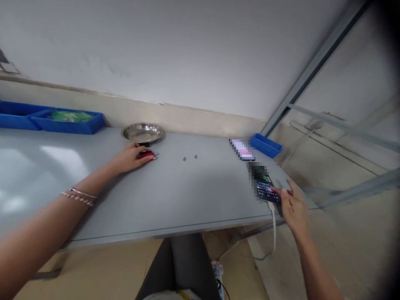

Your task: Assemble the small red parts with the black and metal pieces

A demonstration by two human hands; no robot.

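The red-handled tool (148, 158) lies just in front of the metal dish (142, 132), under the curled fingers of your left hand (129, 157); whether they grip it, I cannot tell. Well to the dish's right and nearer you, your right hand (293, 206), loosely spread, points a finger onto a lit phone (265, 193). Nearer the dish, on its right, lie two small grey pieces (195, 156).

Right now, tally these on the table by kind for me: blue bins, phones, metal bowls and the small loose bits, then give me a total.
Blue bins: 3
Phones: 2
Metal bowls: 1
Small loose bits: 2
Total: 8
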